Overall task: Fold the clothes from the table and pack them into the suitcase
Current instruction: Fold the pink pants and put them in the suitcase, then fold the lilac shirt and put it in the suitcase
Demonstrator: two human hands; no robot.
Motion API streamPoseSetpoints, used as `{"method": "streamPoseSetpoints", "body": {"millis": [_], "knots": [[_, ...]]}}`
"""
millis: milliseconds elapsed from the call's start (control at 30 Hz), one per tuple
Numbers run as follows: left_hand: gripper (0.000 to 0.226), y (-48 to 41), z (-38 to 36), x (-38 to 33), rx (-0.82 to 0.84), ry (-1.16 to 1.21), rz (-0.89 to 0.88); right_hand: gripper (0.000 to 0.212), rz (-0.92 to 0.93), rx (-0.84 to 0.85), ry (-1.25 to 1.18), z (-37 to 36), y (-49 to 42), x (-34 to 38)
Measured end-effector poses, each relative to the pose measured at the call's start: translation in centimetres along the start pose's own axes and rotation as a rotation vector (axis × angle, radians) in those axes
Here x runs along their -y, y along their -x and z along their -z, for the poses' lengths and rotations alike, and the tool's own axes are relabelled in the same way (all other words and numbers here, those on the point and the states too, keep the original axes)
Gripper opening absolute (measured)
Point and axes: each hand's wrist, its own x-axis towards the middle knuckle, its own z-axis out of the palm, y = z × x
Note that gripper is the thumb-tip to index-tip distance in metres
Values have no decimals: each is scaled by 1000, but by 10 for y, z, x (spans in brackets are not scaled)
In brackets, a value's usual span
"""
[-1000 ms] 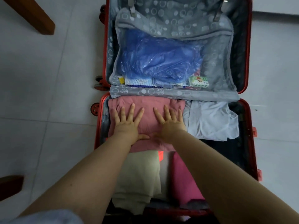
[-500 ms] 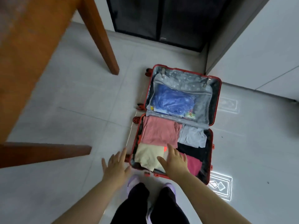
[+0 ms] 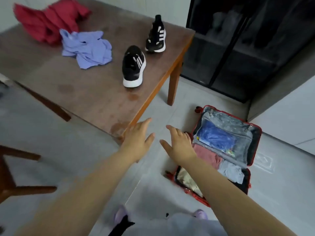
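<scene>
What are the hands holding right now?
Nothing. The left hand and the right hand are both empty, fingers spread, between the table and the open suitcase.

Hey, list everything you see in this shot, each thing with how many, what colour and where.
table: 1, brown wood, upper left
red garment: 1, red, crumpled, table's far left
lilac shirt: 1, lilac, crumpled, beside the red garment
sneakers: 2, black with white stripes, table's right side
suitcase: 1, red, grey lining, open on the floor, right
blue bag: 1, blue, suitcase lid pocket
pink garment: 1, pink, folded in suitcase base
pale blue garment: 1, pale blue, beside the pink garment
cream garment: 1, cream, base's near end
cabinet: 1, dark, upper right
left hand: 1, empty, near the table's corner
right hand: 1, empty, beside the suitcase
</scene>
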Motion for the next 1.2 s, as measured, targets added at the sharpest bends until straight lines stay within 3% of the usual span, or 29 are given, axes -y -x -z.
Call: {"method": "streamPoseSetpoints", "body": {"millis": [233, 467, 833, 1000, 1200], "knots": [[53, 2, 82, 104, 7, -120, -16, 54, -26, -17, -6, -53, -32, 115], [53, -29, 124, 175, 105, -201, -25, 41, -17, -52, -101, -62, -88, 168], [60, -153, 220, 268, 43, -207, 94, 45, 155, -94, -87, -50, -262, 257], [63, -217, 251, 316, 0, -184, 83, 45, 194, -112, -88, -38, -329, 283], [60, -305, 276, 369, 32, -202, -64, 48, 113, -158, -120, -59, -404, 317]]}}
